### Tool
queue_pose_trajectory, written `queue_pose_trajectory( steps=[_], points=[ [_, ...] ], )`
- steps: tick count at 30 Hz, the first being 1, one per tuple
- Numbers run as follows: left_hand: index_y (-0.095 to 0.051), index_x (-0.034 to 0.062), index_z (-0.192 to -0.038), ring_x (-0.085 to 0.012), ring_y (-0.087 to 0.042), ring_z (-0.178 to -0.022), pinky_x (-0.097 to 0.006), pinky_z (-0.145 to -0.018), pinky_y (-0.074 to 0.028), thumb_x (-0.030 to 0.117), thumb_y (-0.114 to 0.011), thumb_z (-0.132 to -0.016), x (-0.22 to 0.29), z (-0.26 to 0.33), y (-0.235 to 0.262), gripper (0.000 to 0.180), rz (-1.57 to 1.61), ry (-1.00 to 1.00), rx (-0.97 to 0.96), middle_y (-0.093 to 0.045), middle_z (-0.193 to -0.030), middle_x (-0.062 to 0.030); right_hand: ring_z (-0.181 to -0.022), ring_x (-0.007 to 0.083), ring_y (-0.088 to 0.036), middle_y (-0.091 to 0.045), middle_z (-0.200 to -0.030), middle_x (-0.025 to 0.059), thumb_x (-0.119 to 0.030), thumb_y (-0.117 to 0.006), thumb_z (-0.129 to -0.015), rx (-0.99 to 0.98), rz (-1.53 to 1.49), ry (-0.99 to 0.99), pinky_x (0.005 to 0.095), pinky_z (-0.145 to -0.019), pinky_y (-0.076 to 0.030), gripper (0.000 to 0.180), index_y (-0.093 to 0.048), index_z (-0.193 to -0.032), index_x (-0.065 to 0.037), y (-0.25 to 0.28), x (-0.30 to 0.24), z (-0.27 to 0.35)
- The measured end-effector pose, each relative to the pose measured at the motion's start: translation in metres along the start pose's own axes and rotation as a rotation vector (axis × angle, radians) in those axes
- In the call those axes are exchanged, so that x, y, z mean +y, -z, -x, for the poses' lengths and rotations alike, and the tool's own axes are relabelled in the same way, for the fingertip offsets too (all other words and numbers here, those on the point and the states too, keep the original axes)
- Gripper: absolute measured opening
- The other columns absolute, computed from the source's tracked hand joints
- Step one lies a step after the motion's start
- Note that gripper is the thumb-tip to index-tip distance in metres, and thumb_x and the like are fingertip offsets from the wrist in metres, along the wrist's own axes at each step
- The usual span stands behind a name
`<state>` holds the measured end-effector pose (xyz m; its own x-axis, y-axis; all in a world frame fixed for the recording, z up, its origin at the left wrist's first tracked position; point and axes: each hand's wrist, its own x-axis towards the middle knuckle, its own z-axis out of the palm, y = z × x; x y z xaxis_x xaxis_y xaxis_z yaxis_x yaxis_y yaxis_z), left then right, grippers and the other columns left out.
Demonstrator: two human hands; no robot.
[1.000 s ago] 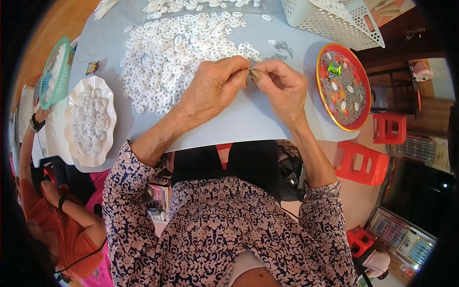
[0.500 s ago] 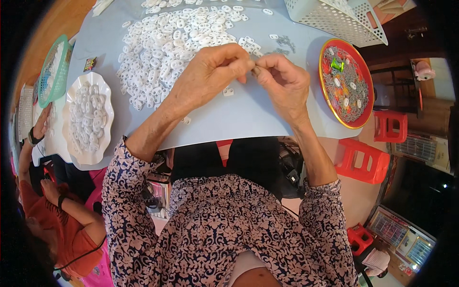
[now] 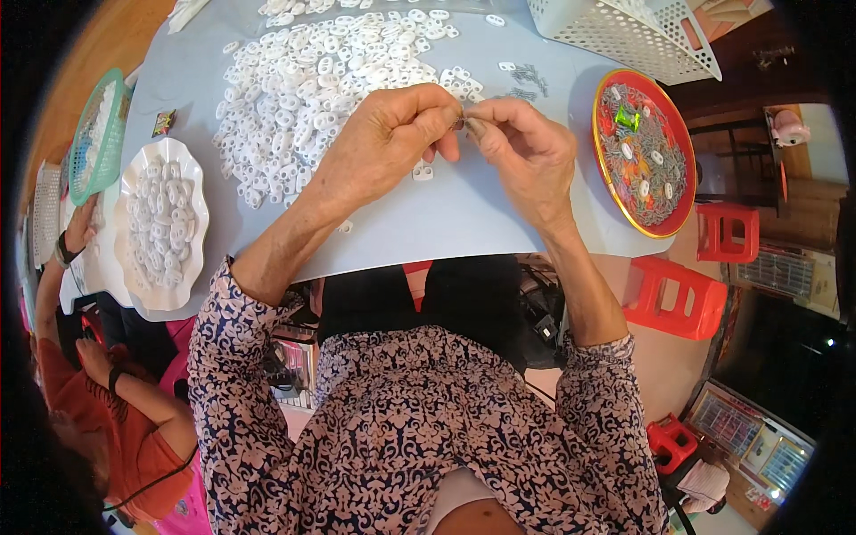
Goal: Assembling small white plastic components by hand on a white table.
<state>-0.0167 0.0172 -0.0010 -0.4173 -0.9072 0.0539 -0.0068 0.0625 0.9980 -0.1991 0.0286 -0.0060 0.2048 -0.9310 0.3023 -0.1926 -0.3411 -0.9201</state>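
Observation:
Over the table, my left hand (image 3: 379, 134) is closed in a pinch, its fingertips turned toward my right hand (image 3: 526, 152). My right thumb and forefinger pinch too, almost touching the left ones. A tiny dark metal piece (image 3: 461, 121) shows between the two sets of fingertips; what else they hold is hidden. Behind and beside my left hand spreads a large heap of small white oval plastic pieces with two holes (image 3: 294, 107). A single white piece (image 3: 423, 171) lies just below my hands. Small grey metal pins or screws (image 3: 528, 80) are scattered beyond my right hand.
At right stands a red gold-rimmed tray (image 3: 599, 147) of grey metal pieces; behind it, a white perforated basket (image 3: 615, 45). At left are a scalloped white dish (image 3: 200, 218) of white pieces and a green basket (image 3: 114, 147). Another person's hand (image 3: 82, 225) reaches beside them. Red stools (image 3: 678, 299) stand right.
My fingertips have shifted slightly left and turned a little, and the dark metal piece now shows between them. Both hands remain close together in a pinch.

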Motion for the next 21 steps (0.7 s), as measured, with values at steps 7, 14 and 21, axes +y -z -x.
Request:
queue_pose_trajectory(
  steps=[7, 14, 21],
  points=[
    [-0.062, 0.0021, -0.09, -0.0076, -0.049, -0.065, -0.022, -0.06, -0.042, 0.018, -0.048, -0.094, -0.0005, 0.0021, -0.0025, 0.022, 0.042, 0.042, -0.022, -0.061, -0.07, -0.0021, -0.069, 0.0061, -0.055, -0.064, -0.081, 0.0023, -0.003, -0.063, -0.086, 0.007, 0.001, -0.019, 0.0194, -0.059, -0.044, 0.01, -0.064, -0.094, 0.002, 0.0004, 0.0004, 0.0012],
    [-0.064, 0.0026, -0.087, -0.0077, -0.051, -0.066, -0.022, -0.062, -0.043, 0.016, -0.052, -0.092, -0.0011, 0.0037, -0.0056, 0.019, 0.016, -0.016, 0.065, -0.061, -0.07, -0.002, -0.07, 0.0057, -0.055, -0.061, -0.08, 0.0005, 0.001, -0.061, -0.083, -0.036, 0.014, 0.035, 0.0192, -0.064, -0.046, 0.006, -0.061, -0.089, 0.003, 0.0013, 0.0014, -0.0003],
    [-0.065, 0.0023, -0.089, -0.0074, -0.051, -0.066, -0.022, -0.062, -0.043, 0.015, -0.052, -0.091, 0.0019, 0.0017, -0.0053, 0.019, 0.147, 0.064, 0.071, -0.061, -0.07, -0.0021, -0.07, 0.0044, -0.054, -0.06, -0.078, -0.0012, 0.003, -0.06, -0.082, -0.01, -0.035, -0.032, 0.0185, -0.063, -0.044, 0.006, -0.061, -0.087, 0.002, 0.0014, -0.0029, 0.0009]
  ],
)
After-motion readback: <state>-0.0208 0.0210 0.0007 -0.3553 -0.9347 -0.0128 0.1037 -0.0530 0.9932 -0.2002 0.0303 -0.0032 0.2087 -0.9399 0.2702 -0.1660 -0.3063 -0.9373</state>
